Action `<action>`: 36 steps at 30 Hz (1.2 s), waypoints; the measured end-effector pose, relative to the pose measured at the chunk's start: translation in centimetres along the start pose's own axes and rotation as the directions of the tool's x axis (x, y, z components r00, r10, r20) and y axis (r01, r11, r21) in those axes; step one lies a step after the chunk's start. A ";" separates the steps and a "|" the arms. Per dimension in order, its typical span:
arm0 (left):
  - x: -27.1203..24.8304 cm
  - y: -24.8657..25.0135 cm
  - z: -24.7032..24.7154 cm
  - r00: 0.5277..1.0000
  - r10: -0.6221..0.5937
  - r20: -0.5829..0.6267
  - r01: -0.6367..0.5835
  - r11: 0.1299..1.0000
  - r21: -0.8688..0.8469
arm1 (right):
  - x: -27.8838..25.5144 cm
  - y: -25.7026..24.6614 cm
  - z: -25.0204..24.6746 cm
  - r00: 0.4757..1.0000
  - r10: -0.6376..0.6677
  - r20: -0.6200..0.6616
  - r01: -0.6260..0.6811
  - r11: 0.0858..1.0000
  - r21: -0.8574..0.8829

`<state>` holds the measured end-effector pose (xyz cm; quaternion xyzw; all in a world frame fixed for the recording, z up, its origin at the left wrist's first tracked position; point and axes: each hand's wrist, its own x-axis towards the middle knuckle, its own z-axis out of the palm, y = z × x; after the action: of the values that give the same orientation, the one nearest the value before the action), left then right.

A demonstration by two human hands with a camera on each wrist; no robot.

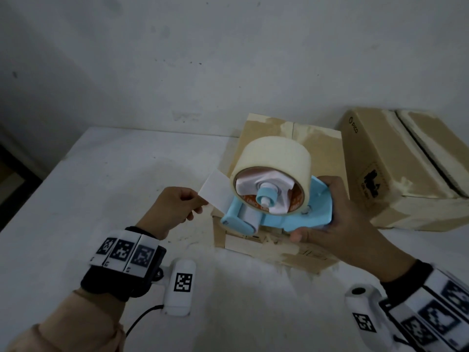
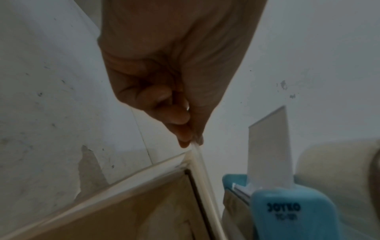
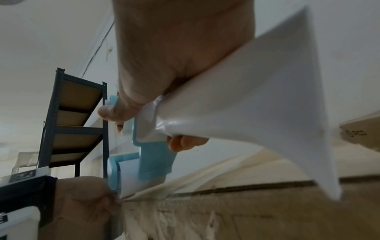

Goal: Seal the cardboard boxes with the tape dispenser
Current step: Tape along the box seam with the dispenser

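R hand [image 1: 340,214] grips the handle of the blue tape dispenser [image 1: 274,214], fingers and thumb curled round it, holding it over the near box [image 1: 269,138] w/ its roller end pointing left toward the L hand and its handle end to the right; long axis runs roughly left-right across the box, a bit tilted, roller end lower. Tape roll [image 1: 272,158] sits on top of the dispenser, hub facing the camera in head view, so roll axis runs near-far. L hand [image 1: 175,209] pinches the free end of the tape strip [image 1: 215,191] betw. thumb and fingertips; strip stretches from the roller out leftward, past the box's left edge. In L wrist view the fingers [image 2: 180,120] are curled w/ the tips pressed together on the strip end; blue dispenser nose w/ "JOYKO" print shows lower right, and a white tab stands up from it. In R wrist view a white plate of the dispenser fills the right side, R fingers wrapped under it. Near box lies on the white table [image 1: 76,199], centre flap seam running near-far, old tape residue along its edges; its near-left corner sits just under the roller. Second cardboard box [image 1: 396,171] w/ "PICO" print stands to the right, just beside the near box, top seam gaping. Table left of the near box is open, wall [image 1: 177,59] close behind both boxes. A dark metal shelf rack [image 3: 76,123] shows in R wrist view, well apart.
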<state>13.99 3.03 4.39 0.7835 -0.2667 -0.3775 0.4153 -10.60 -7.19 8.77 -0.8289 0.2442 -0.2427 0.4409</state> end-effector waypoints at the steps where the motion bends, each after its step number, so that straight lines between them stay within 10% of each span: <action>1: 0.0 -0.1 0.0 1.000 0.001 0.002 -0.001 1.000 -0.001 | 0.0 0.0 0.0 1.000 0.005 -0.004 -0.005 1.000 -0.004; 36: 0.1 -3.5 3.0 0.983 -0.182 -0.011 0.175 0.961 -0.214 | -0.1 0.1 0.1 0.994 0.100 0.049 -0.097 0.993 -0.072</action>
<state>11.93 3.41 0.28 0.7613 -0.1468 -0.4278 0.4647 -10.63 -7.08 8.63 -0.8367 0.2814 -0.1903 0.4295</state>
